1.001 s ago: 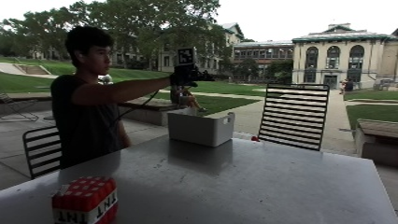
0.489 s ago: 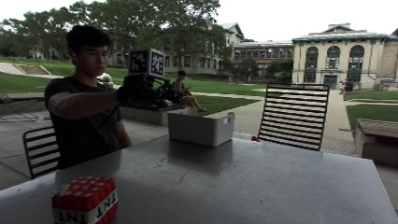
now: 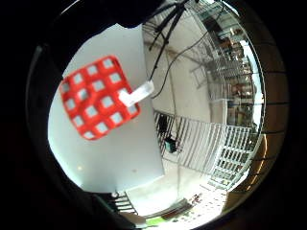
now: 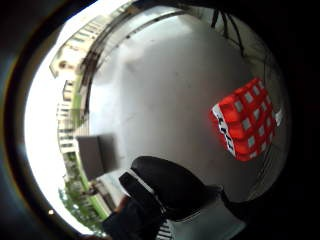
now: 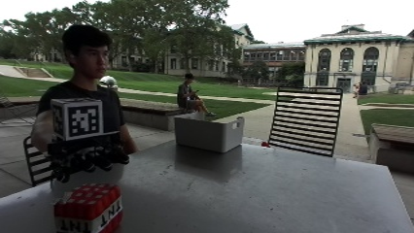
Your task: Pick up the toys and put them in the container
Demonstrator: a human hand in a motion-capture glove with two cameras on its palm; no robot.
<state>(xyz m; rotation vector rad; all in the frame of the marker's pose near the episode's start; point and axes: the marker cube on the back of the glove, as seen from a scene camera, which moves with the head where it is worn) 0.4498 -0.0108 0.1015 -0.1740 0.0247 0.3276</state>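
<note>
1. The gloved right grip (image 5: 87, 160) hovers over the near corner of the table (image 5: 259, 194). Its fingers hang loosely curled toward the tabletop and grasp nothing, so it is released.
2. The red TNT block toy (image 5: 89, 213) stands on the table directly beneath the grip, apart from it. A straight descent looks like all the next move needs. The block is roughly cubic, with no long axis to favour.
3. The white container (image 5: 208, 132) sits well apart, at the far edge of the table, near a slatted chair (image 5: 305, 120).
4. The little-finger palm view shows the block's (image 3: 100, 97) gridded top with a white tag by the table edge. The thumb-side view shows the block's (image 4: 245, 120) lettered side and the container (image 4: 96, 155) together, plus a gloved finger (image 4: 170, 185).
</note>
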